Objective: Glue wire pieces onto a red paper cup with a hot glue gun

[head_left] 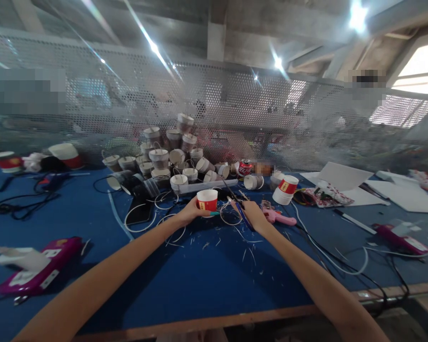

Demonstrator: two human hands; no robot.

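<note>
My left hand (189,212) is closed around a red and white paper cup (207,200), held upright with its opening facing up. Just to the right of the cup, my right hand (252,213) grips what looks like a pair of scissors (245,217) with blue handles; a dark blade points up and to the left. Most of the grip is hidden by the fingers. Thin white cord (230,222) lies in loops between and below the hands. Close by my right hand rests a pink glue gun (283,218).
Behind the hands stands a pile of grey paper-cup buckets (160,159) with cord handles. A soda can (245,167), stacked paper cups (286,190), a dark phone (139,209) and purple power strips (46,266) (403,239) lie around. Cord scraps dot the blue table (199,285).
</note>
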